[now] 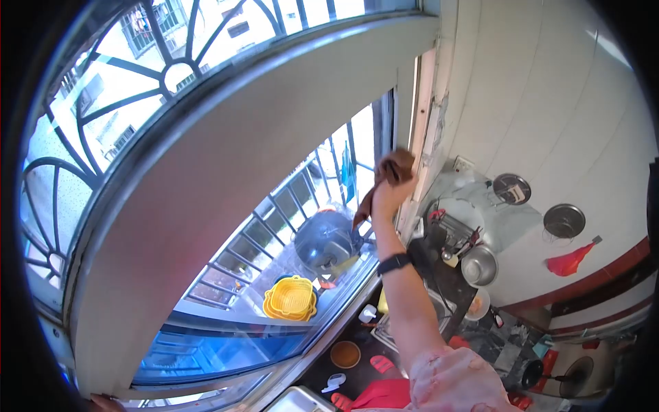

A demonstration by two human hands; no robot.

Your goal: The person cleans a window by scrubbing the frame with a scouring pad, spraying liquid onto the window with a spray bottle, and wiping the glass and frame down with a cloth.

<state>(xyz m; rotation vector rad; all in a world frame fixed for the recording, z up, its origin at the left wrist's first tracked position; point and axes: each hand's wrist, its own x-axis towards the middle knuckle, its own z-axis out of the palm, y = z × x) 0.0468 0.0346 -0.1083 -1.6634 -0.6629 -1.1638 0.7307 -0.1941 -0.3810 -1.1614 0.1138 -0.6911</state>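
Observation:
My right hand [394, 191] is raised at the right side of the window, closed round a brown cloth [398, 165]. One end of the cloth hangs down past the wrist, which wears a black band. The cloth is close to the window's right frame [420, 137]; whether it touches I cannot tell. At the bottom left edge, part of my left hand [106, 402] shows by the lower frame of the window [165, 393]. Its fingers are mostly hidden in the dark edge of the view.
Beyond the window are metal bars, yellow baskets [291, 299] and a large metal basin [325, 240]. Below, a dark counter holds a metal bowl [479, 266] and a brown round dish [345, 354]. Pan lids [512, 189] and a red cloth [571, 261] hang on the right wall.

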